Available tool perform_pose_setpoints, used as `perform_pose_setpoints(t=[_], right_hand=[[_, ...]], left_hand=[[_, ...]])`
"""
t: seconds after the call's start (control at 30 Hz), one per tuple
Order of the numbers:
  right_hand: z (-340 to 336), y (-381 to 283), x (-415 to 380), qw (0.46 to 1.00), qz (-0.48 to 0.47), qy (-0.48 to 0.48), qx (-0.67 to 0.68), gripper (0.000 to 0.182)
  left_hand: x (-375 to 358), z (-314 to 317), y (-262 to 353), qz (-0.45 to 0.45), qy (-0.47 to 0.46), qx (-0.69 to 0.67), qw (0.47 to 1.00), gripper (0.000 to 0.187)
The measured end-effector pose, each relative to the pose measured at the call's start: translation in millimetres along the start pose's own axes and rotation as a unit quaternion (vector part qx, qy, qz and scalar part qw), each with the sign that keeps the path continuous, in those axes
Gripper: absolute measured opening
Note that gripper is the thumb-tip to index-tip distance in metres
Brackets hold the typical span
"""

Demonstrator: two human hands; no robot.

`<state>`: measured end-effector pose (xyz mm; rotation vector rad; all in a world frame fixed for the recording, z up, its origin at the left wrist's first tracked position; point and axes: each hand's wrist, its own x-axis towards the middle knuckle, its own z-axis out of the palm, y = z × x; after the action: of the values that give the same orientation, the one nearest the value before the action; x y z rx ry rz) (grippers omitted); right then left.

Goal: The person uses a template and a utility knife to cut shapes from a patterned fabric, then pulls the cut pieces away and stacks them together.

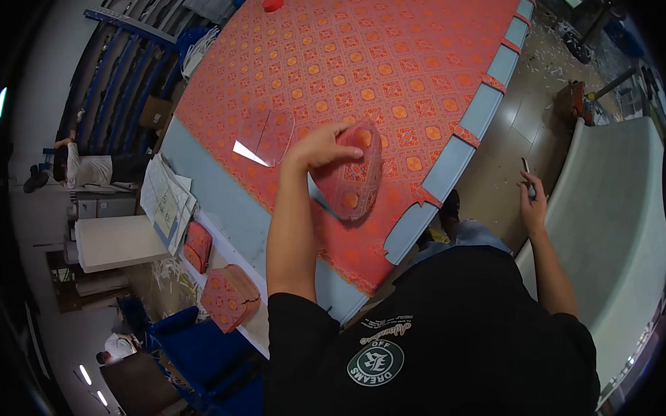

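Note:
My left hand (326,146) is closed on the edge of a curved stack of red patterned fabric pieces (361,173), which rests on a large red patterned fabric sheet (387,79). Just left of that hand, a clear template (267,136) with a bright reflection lies on the sheet. Off the table's right side, my right hand (532,199) is closed around a small, thin, dark tool (527,171); its exact kind is too small to tell.
Cut fabric stacks (231,298) and paper patterns (167,200) lie beyond the table's left edge. A red round object (273,3) sits far up the sheet. A pale roll of material (608,218) is at the right. Two people are in the left background.

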<state>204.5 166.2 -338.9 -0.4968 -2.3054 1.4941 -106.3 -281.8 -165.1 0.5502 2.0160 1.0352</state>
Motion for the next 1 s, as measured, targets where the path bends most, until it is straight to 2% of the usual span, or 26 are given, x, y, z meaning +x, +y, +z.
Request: perform_pose_setpoints(t=[0.03, 0.07, 0.13, 0.17, 0.23, 0.27, 0.33, 0.43, 0.57, 0.67, 0.77, 0.83, 0.97, 1.0], right_hand=[[-14, 9, -8, 0.998, -0.019, 0.054, -0.015, 0.03], [-28, 18, -15, 0.998, -0.02, 0.055, -0.016, 0.03], [-47, 28, -24, 0.993, 0.031, 0.107, -0.024, 0.03], [-50, 29, -24, 0.993, 0.033, 0.11, -0.019, 0.03], [-54, 34, -25, 0.991, 0.024, 0.128, 0.002, 0.029], [-53, 38, -24, 0.991, 0.029, 0.133, 0.008, 0.029], [-52, 48, -18, 0.991, 0.018, 0.131, 0.008, 0.03], [-46, 54, 0, 0.988, 0.027, 0.135, 0.067, 0.028], [-54, 74, 38, 0.992, 0.026, 0.095, 0.078, 0.028], [-69, 84, 74, 0.993, 0.005, 0.084, 0.086, 0.028], [-93, 91, 107, 0.995, 0.024, 0.058, 0.082, 0.027], [-109, 106, 127, 0.995, 0.015, 0.061, 0.077, 0.028], [-132, 135, 159, 0.993, 0.022, 0.051, 0.102, 0.029], [-136, 139, 165, 0.994, 0.022, 0.043, 0.103, 0.029]], left_hand=[[14, -4, 1, 0.01, 0.043, 0.07, 0.997, 0.055], [35, -9, -11, 0.011, 0.043, 0.07, 0.997, 0.055], [78, -14, -62, 0.0, 0.202, 0.17, 0.965, 0.06], [89, -10, -79, -0.001, 0.201, 0.175, 0.964, 0.06], [107, -1, -97, -0.067, 0.338, 0.321, 0.882, 0.065], [110, 5, -93, -0.065, 0.335, 0.328, 0.881, 0.065], [113, 20, -85, -0.101, 0.397, 0.363, 0.837, 0.068], [119, 28, -70, -0.139, 0.355, 0.367, 0.848, 0.071], [127, 28, -66, -0.16, 0.39, 0.366, 0.83, 0.071], [133, 20, -65, -0.19, 0.389, 0.351, 0.83, 0.075], [137, 5, -77, -0.197, 0.379, 0.348, 0.835, 0.081], [138, 4, -69, -0.238, 0.343, 0.313, 0.853, 0.086], [139, 17, -58, -0.271, 0.339, 0.348, 0.831, 0.086], [137, 21, -66, -0.247, 0.35, 0.364, 0.827, 0.087]])
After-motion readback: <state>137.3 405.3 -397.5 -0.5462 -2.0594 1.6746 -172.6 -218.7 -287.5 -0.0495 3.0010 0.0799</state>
